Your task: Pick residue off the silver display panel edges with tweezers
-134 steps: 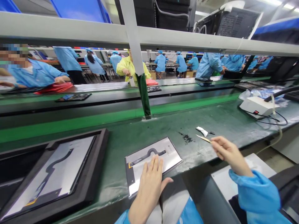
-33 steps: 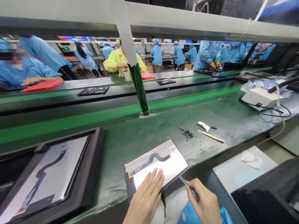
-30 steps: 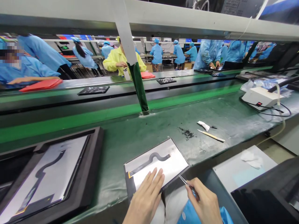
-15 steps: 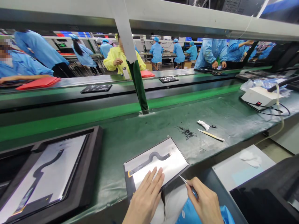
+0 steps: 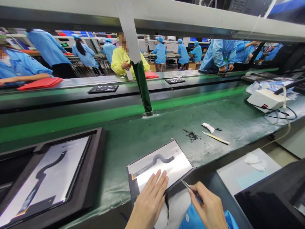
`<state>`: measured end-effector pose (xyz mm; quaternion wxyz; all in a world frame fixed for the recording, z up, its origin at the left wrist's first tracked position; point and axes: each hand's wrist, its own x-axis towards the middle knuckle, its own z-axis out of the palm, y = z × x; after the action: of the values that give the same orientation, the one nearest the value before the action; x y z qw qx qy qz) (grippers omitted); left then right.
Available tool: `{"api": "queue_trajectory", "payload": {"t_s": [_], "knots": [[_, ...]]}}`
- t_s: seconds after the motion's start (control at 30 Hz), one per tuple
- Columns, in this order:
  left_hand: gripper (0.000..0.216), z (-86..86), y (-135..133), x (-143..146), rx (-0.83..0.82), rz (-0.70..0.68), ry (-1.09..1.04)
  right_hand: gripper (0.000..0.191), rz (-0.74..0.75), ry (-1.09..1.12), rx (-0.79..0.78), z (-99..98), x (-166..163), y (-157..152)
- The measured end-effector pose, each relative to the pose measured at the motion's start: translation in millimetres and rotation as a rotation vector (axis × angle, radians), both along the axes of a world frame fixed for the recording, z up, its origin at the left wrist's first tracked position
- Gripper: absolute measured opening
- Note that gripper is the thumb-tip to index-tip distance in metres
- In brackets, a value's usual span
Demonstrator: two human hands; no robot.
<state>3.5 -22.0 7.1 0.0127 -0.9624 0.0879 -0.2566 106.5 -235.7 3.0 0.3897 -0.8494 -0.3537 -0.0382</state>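
A display panel (image 5: 176,159) with a silvery back and a dark, curving flex cable (image 5: 152,162) lies at the bench's front edge, its near side overhanging. My left hand (image 5: 149,198) rests flat on the panel's near part, fingers stretched out, covering some of it. Pinched in my right hand (image 5: 207,203) are metal tweezers (image 5: 186,183), their tips at the panel's near right edge. Whether the tips grip anything is too small to tell. At the left, a similar panel (image 5: 71,162) lies in a black foam tray (image 5: 96,159).
Black shreds (image 5: 192,135), a pale-handled blade (image 5: 215,137) and a white-wrapped tool (image 5: 208,128) lie beyond the panel. A white device (image 5: 268,100) with cables stands at the right. A green-wrapped post (image 5: 144,92) rises before the belt, which carries black trays (image 5: 103,88). Co-workers sit and stand beyond.
The tweezer tips have shifted slightly left along the panel's edge. My left hand stays flat on the panel. Black trays on the belt have moved a little to the right.
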Motion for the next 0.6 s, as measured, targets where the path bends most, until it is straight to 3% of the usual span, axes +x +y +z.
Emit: {"api": "queue_trajectory", "payload": {"t_s": [0.6], "knots": [[0.048,2.7,-2.8,0.4,-0.032,0.005,-0.019,0.026,-0.004,-0.082,-0.02,3.4,-2.4,5.6]]}}
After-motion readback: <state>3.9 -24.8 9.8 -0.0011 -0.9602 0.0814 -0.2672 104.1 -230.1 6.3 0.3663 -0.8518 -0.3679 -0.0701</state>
